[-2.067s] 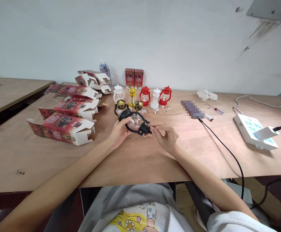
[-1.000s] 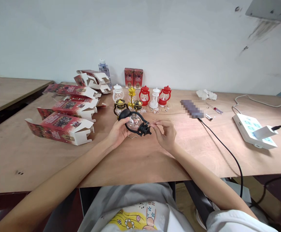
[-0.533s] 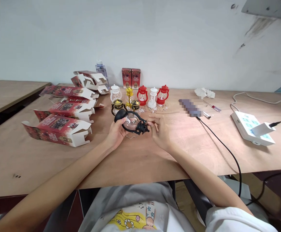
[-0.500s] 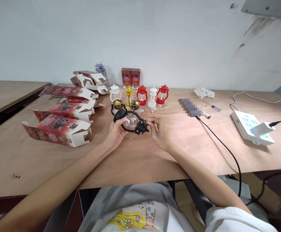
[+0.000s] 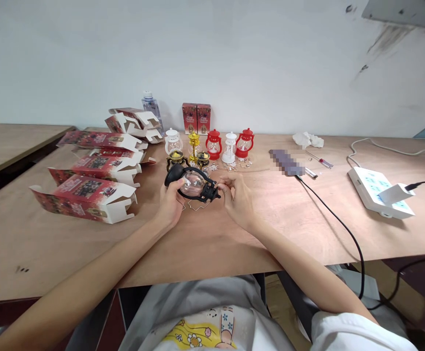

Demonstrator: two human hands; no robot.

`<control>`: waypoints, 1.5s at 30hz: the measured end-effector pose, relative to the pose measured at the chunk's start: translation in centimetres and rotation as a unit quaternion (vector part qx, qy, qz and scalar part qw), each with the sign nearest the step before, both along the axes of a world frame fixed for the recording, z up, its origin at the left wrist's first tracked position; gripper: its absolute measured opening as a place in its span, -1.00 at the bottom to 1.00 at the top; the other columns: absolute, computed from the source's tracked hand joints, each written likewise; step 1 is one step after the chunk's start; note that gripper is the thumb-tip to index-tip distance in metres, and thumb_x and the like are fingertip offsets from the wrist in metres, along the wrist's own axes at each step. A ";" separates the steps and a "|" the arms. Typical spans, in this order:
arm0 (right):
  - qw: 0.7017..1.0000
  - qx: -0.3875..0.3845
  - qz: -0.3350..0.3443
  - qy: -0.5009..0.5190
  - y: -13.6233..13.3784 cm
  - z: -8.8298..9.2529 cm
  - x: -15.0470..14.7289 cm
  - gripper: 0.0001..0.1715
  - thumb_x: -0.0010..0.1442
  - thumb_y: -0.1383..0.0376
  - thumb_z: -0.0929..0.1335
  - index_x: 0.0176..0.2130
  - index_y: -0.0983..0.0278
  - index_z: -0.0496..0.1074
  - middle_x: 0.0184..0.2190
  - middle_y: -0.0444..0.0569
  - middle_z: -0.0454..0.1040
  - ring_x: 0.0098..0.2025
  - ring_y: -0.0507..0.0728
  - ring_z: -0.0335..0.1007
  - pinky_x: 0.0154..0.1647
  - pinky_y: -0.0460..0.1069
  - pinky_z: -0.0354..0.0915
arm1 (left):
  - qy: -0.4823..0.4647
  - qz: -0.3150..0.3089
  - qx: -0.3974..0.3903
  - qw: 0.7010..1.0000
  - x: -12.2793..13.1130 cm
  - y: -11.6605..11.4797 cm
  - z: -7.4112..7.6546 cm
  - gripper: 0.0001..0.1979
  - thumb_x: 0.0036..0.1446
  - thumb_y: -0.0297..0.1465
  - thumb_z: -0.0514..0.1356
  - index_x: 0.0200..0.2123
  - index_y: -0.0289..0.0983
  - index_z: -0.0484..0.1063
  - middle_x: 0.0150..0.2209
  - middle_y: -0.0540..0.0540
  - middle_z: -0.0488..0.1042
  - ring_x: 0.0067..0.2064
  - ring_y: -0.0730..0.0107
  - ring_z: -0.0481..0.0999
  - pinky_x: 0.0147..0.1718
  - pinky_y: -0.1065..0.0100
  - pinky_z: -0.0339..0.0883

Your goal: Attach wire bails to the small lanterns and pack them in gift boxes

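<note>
A small black lantern (image 5: 194,184) with a clear globe lies tilted in my left hand (image 5: 170,204), whose fingers close around its base end. Its narrow top points right, toward my right hand (image 5: 238,201). The right thumb and forefinger are pinched together beside that top; whatever is between them is too small to make out. Below the lantern, a bent thin wire piece (image 5: 197,206) rests on the table. Just behind stand dark lanterns with gold tops (image 5: 204,157), a gold lantern (image 5: 193,141), a white lantern (image 5: 229,148) and a red lantern (image 5: 245,143).
Several opened red cardboard boxes (image 5: 88,187) lie at the left, with a water bottle (image 5: 151,108) behind. Two upright red boxes (image 5: 196,118) stand against the wall. At the right are a blurred phone (image 5: 287,163) on a cable, a screwdriver (image 5: 324,163), crumpled tissue (image 5: 308,140) and a power strip (image 5: 375,187).
My left hand and the black lantern have shifted a little to the left. The right hand has moved slightly left too, still pinched by the lantern's top.
</note>
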State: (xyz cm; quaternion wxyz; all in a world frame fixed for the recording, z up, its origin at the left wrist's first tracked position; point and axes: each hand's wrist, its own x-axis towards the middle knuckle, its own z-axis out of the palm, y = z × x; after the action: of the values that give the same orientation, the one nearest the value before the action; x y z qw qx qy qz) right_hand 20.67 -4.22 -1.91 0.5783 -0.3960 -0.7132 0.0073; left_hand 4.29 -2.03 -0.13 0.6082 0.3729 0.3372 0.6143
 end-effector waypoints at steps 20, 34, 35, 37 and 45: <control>0.968 -0.217 0.118 0.041 -0.5 -0.9 0.1 -0.70 0.37 0.14 0.16 -0.36 0.21 0.23 -0.43 -0.11 0.48 -0.36 0.04 0.39 -0.29 -0.06 0.29 | -0.065 -0.058 -0.136 0.987 -0.8 0.5 1.0 -0.80 0.13 -0.35 0.09 -0.26 -0.29 0.45 -0.35 -0.02 0.57 -0.36 0.43 0.53 -0.44 0.48 0.47; 0.903 -0.327 0.153 0.232 -0.8 0.1 0.1 -0.28 0.18 -0.19 0.24 -0.73 0.21 0.07 -0.81 -0.19 0.18 -0.71 -0.04 0.10 -0.64 -0.09 0.07 | -0.040 -0.055 -0.113 0.991 -0.6 0.5 0.6 -0.77 0.04 -0.41 0.19 -0.19 -0.31 0.46 -0.26 -0.03 0.58 -0.29 0.43 0.57 -0.36 0.46 0.52; 0.896 -0.335 0.163 0.243 -0.7 0.1 0.2 -0.27 0.17 -0.19 0.25 -0.74 0.20 0.05 -0.83 -0.19 0.18 -0.73 -0.04 0.08 -0.65 -0.09 0.06 | -0.039 -0.055 -0.115 0.991 -0.6 0.5 0.6 -0.78 0.05 -0.41 0.18 -0.20 -0.31 0.46 -0.26 -0.03 0.59 -0.30 0.43 0.57 -0.36 0.45 0.52; 0.887 -0.347 0.172 0.251 -0.7 0.2 0.4 -0.26 0.17 -0.18 0.25 -0.76 0.20 0.03 -0.85 -0.18 0.19 -0.75 -0.05 0.05 -0.67 -0.09 0.04 | -0.039 -0.055 -0.120 0.991 -0.6 0.5 0.6 -0.80 0.06 -0.41 0.17 -0.21 -0.31 0.47 -0.27 -0.03 0.59 -0.31 0.43 0.57 -0.38 0.45 0.52; 0.874 -0.371 0.179 0.259 -0.3 0.1 0.3 -0.28 0.15 -0.16 0.28 -0.76 0.21 0.08 -0.86 -0.17 0.22 -0.77 -0.06 0.05 -0.68 -0.10 0.02 | -0.037 -0.047 -0.129 0.990 -0.6 0.6 0.3 -0.81 0.07 -0.38 0.17 -0.24 -0.31 0.47 -0.32 -0.05 0.59 -0.32 0.38 0.57 -0.41 0.43 0.51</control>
State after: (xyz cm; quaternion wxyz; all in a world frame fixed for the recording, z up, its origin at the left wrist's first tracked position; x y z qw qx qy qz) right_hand 20.95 -4.55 -1.84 0.5422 -0.4311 -0.5412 0.4768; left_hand 3.67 -1.40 0.20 0.6917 0.2837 0.3732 0.5494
